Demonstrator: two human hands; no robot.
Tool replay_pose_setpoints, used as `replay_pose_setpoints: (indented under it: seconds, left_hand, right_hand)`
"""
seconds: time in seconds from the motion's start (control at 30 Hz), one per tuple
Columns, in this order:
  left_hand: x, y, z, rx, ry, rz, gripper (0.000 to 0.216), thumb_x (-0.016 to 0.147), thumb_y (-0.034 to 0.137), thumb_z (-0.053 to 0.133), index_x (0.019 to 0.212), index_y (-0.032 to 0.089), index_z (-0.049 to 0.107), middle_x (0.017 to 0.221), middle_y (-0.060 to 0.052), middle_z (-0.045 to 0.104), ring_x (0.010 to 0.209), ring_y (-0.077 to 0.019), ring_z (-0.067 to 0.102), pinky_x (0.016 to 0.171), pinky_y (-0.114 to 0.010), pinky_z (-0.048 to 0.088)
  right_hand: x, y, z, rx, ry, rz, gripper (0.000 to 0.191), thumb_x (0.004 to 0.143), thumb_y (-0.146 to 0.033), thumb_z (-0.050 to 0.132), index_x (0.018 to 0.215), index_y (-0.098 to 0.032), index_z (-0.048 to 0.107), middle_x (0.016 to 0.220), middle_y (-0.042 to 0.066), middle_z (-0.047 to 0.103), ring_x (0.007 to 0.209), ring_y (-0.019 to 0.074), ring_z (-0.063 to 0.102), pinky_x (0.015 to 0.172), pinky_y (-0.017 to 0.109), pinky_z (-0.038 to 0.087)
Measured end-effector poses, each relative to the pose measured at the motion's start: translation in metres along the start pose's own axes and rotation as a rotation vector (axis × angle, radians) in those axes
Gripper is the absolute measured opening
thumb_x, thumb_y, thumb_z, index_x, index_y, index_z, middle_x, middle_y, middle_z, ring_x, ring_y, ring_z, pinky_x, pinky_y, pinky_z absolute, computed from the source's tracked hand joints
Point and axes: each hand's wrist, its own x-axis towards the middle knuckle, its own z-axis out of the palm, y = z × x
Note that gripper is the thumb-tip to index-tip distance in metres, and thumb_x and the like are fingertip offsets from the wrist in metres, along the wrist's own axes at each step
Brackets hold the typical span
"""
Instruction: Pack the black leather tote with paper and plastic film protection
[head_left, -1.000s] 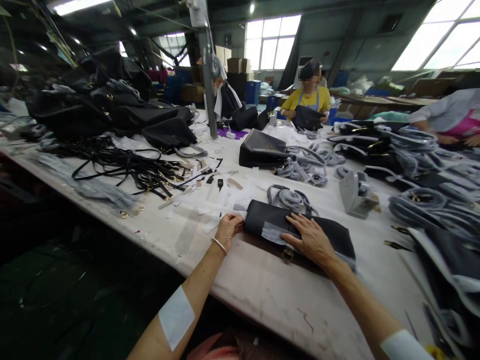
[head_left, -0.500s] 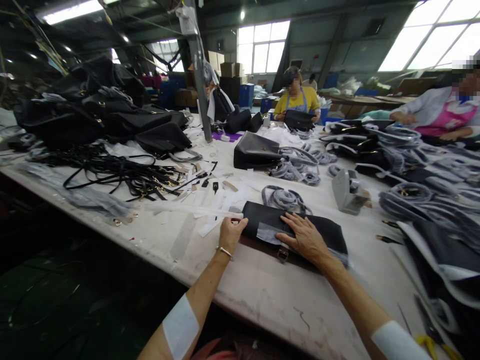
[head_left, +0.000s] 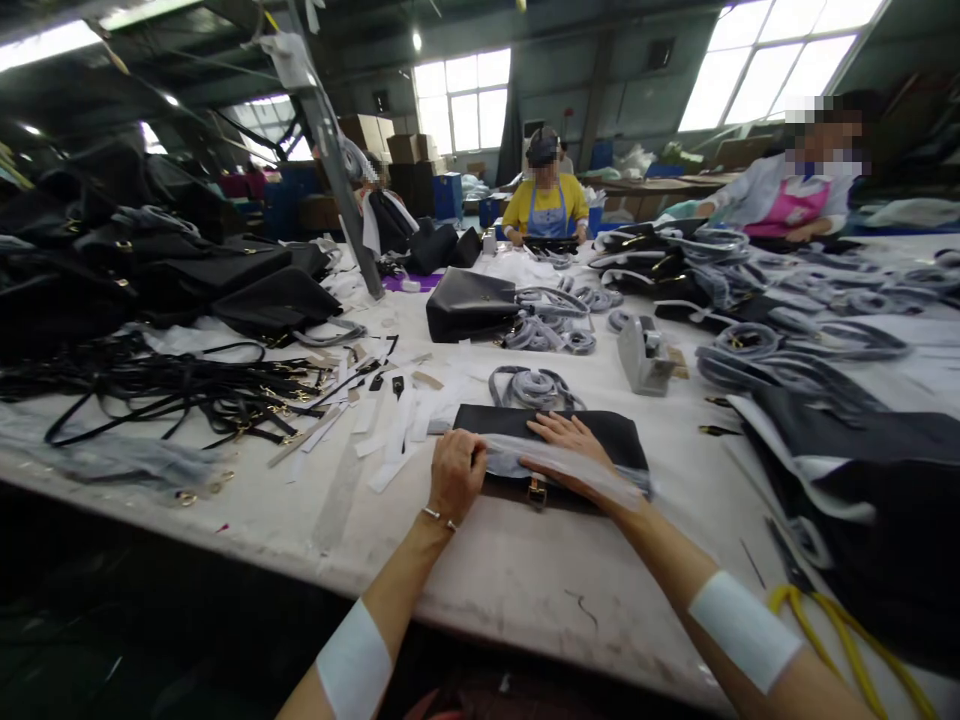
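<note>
A folded black leather bag (head_left: 624, 436) lies flat on the table before me, its gold buckle (head_left: 537, 493) at the near edge. My left hand (head_left: 454, 472) is closed at the bag's left end, pinching one end of a translucent plastic strip (head_left: 517, 449). That strip stretches rightward across the bag and over the back of my right hand (head_left: 571, 438). My right hand lies flat on the bag with fingers extended, partly covered by the strip. Just behind the bag sits a coiled, plastic-wrapped strap (head_left: 537, 388).
A grey tape dispenser (head_left: 643, 358) and a black handbag (head_left: 469, 305) stand farther back. Black straps (head_left: 217, 385) and paper scraps lie left. Yellow-handled scissors (head_left: 795, 590) and stacked bag pieces (head_left: 840, 470) are at right. Two co-workers (head_left: 546, 200) sit across the table.
The plastic strip, which trailed leftward from my left hand, now lies across the bag and my right hand. My left hand has turned over. The camera view has swung right.
</note>
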Motion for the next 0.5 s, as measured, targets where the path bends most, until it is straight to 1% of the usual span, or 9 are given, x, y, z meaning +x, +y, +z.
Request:
replay_pose_setpoints:
  seconds: [0.07, 0.1, 0.13, 0.17, 0.23, 0.3, 0.33, 0.4, 0.5]
  left_hand:
    - [-0.007, 0.010, 0.009, -0.057, -0.180, 0.032, 0.011, 0.075, 0.013, 0.061, 0.070, 0.023, 0.062, 0.077, -0.006, 0.055, 0.087, -0.0247, 0.050, 0.101, -0.040, 0.030]
    - [-0.010, 0.014, 0.011, -0.105, -0.245, 0.030, 0.010, 0.075, 0.014, 0.062, 0.071, 0.023, 0.063, 0.077, -0.006, 0.056, 0.086, -0.0244, 0.051, 0.100, -0.039, 0.032]
    - [-0.013, 0.018, 0.010, -0.161, -0.278, 0.014, 0.009, 0.076, 0.015, 0.063, 0.073, 0.023, 0.064, 0.078, -0.007, 0.057, 0.086, -0.0240, 0.052, 0.099, -0.037, 0.034]
    - [-0.013, 0.021, 0.007, -0.215, -0.270, -0.011, 0.008, 0.076, 0.016, 0.063, 0.076, 0.024, 0.066, 0.080, -0.007, 0.058, 0.086, -0.0237, 0.053, 0.097, -0.036, 0.036]
    - [-0.009, 0.022, -0.008, -0.276, -0.169, -0.055, 0.013, 0.077, 0.017, 0.064, 0.087, 0.024, 0.069, 0.091, -0.008, 0.061, 0.095, -0.0239, 0.054, 0.099, -0.033, 0.036]
    - [0.004, 0.017, -0.028, -0.252, -0.062, -0.064, 0.022, 0.076, 0.017, 0.065, 0.095, 0.025, 0.070, 0.104, -0.008, 0.061, 0.109, -0.0244, 0.050, 0.105, -0.032, 0.031]
    - [0.013, 0.013, -0.037, -0.222, -0.053, -0.069, 0.024, 0.076, 0.017, 0.065, 0.097, 0.026, 0.070, 0.108, -0.007, 0.061, 0.112, -0.0244, 0.049, 0.107, -0.032, 0.028]
    - [0.033, 0.003, -0.050, -0.196, -0.124, -0.113, 0.022, 0.073, 0.017, 0.066, 0.092, 0.026, 0.072, 0.102, -0.006, 0.064, 0.106, -0.0244, 0.051, 0.106, -0.033, 0.030]
    - [0.059, -0.008, -0.053, -0.148, -0.319, -0.126, 0.016, 0.065, 0.018, 0.072, 0.079, 0.026, 0.073, 0.082, -0.005, 0.064, 0.090, -0.0240, 0.054, 0.098, -0.034, 0.038]
  right_hand:
    - [0.000, 0.001, 0.000, -0.001, 0.005, 0.002, 0.067, 0.084, -0.067, 0.046, 0.137, -0.026, 0.048, 0.145, 0.007, 0.044, 0.136, 0.0279, 0.034, 0.112, 0.050, 0.021]
    - [0.000, 0.000, 0.000, 0.004, 0.017, 0.006, 0.066, 0.084, -0.067, 0.046, 0.136, -0.026, 0.049, 0.144, 0.007, 0.045, 0.136, 0.0282, 0.035, 0.112, 0.050, 0.022]
    - [0.000, -0.001, -0.001, 0.013, 0.033, 0.008, 0.066, 0.084, -0.067, 0.047, 0.135, -0.026, 0.050, 0.143, 0.007, 0.047, 0.135, 0.0286, 0.036, 0.112, 0.049, 0.023]
    - [0.000, -0.002, -0.003, 0.025, 0.051, 0.006, 0.067, 0.083, -0.068, 0.047, 0.134, -0.025, 0.051, 0.141, 0.008, 0.048, 0.134, 0.0291, 0.037, 0.111, 0.048, 0.025]
    - [0.000, -0.005, -0.007, 0.050, 0.078, -0.012, 0.068, 0.082, -0.069, 0.048, 0.130, -0.023, 0.055, 0.138, 0.010, 0.051, 0.132, 0.0304, 0.040, 0.109, 0.045, 0.030]
    - [0.000, -0.008, -0.011, 0.066, 0.089, -0.028, 0.065, 0.082, -0.068, 0.049, 0.127, -0.022, 0.058, 0.137, 0.010, 0.053, 0.130, 0.0313, 0.043, 0.107, 0.044, 0.034]
    - [0.000, -0.009, -0.012, 0.070, 0.089, -0.029, 0.064, 0.082, -0.068, 0.048, 0.126, -0.022, 0.059, 0.136, 0.010, 0.054, 0.129, 0.0317, 0.043, 0.107, 0.044, 0.034]
    - [0.000, -0.009, -0.013, 0.075, 0.083, -0.018, 0.064, 0.082, -0.068, 0.048, 0.127, -0.023, 0.058, 0.136, 0.010, 0.054, 0.129, 0.0324, 0.044, 0.108, 0.046, 0.032]
    - [-0.001, -0.007, -0.010, 0.081, 0.068, 0.016, 0.069, 0.081, -0.069, 0.049, 0.131, -0.022, 0.055, 0.137, 0.009, 0.053, 0.131, 0.0325, 0.041, 0.111, 0.050, 0.026]
